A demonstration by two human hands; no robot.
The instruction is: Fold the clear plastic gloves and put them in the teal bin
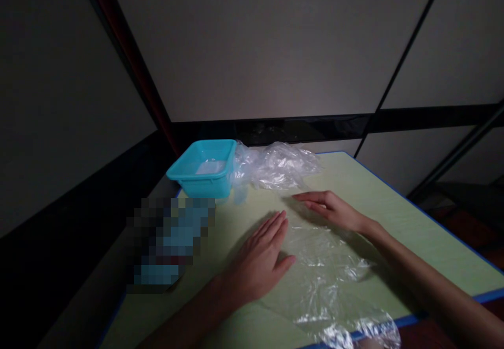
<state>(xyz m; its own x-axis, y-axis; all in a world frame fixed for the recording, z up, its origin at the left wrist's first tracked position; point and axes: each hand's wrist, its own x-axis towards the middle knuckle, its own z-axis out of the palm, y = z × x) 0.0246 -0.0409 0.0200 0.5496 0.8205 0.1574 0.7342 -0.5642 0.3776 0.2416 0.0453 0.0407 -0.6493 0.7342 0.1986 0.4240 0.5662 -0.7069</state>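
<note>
A clear plastic bag (323, 265) lies spread over the light green table, its near end hanging past the blue front edge. My left hand (263, 257) rests palm down along the bag's left side, fingers stretched forward and thumb apart. On the far side, my right hand (331, 210) is held low over the bag's upper end. Its fingers point left, straight and slightly parted, with nothing visible between them. Whether the right palm touches the plastic cannot be made out.
At the back left stands a turquoise plastic basket (202, 186) with whitish material inside. Beside it lies a crumpled heap of clear plastic bags (281, 165). A blurred-out bluish object (173, 244) is on the table's left side. Panelled walls border the table (394, 223) behind and left.
</note>
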